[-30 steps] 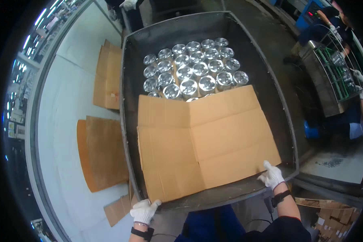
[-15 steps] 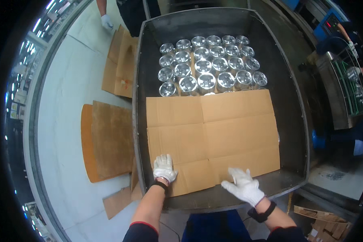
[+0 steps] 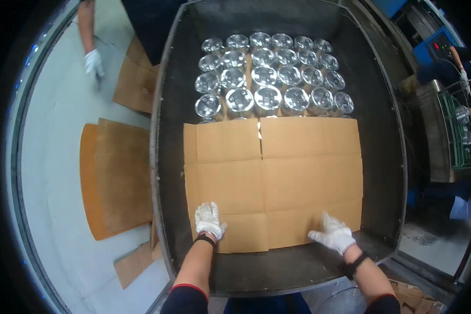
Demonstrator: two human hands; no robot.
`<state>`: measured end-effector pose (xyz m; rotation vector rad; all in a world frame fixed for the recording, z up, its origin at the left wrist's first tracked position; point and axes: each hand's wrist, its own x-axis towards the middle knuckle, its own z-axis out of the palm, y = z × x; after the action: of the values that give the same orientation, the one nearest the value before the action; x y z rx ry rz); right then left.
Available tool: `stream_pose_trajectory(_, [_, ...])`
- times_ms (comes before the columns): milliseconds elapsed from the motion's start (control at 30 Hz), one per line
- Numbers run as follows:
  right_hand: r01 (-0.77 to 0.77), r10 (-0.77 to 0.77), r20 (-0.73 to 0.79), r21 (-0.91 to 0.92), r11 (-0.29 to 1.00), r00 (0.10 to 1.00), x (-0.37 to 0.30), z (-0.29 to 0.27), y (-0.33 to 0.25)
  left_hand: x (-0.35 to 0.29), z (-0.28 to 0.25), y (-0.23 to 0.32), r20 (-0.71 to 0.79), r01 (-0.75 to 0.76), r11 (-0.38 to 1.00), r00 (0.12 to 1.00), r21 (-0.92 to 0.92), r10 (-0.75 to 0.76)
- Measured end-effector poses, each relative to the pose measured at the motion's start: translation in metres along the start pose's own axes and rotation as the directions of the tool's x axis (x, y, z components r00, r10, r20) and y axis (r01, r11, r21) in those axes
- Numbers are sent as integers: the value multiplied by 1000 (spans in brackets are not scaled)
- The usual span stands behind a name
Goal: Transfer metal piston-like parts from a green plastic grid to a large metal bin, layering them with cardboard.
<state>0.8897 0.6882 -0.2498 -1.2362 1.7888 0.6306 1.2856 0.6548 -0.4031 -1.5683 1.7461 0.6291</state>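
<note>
Left hand (image 3: 210,220) rests on cardboard (image 3: 309,178), grip spread. Right hand (image 3: 333,234) at cardboard's near edge, grip spread. Cylinders (image 3: 267,98) beyond, inside bin (image 3: 384,172).

Tan cardboard sheet (image 3: 309,183), white gloves (image 3: 208,220), silvery containers (image 3: 267,98), dark grey bin (image 3: 384,152), black wristbands (image 3: 204,239)

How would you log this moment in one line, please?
Left hand: open, on cardboard | right hand: open, at cardboard's near edge | cylinders: in rows beyond cardboard's far edge | bin: contains cardboard, cylinders
</note>
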Motion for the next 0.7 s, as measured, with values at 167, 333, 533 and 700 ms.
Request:
stream_pose_trajectory(167, [-212, 211, 98, 4, 977, 973, 73, 37, 39, -9, -24, 18, 51, -16, 1000, 999, 10, 16])
stream_pose_trajectory(333, [-280, 279, 179, -20, 960, 944, 90, 65, 43, -6, -6, 16, 7, 19, 1000, 1000, -23, -19])
stream_pose_trajectory(533, [-53, 70, 255, -73, 996, 964, 69, 27, 66, -4, -17, 21, -30, -29, 999, 999, 33, 30])
stream_pose_trajectory(700, [142, -127, 362, -14, 990, 924, -35, -11, 15, 6, -67, 10, -205, 13, 999, 979, 39, -5])
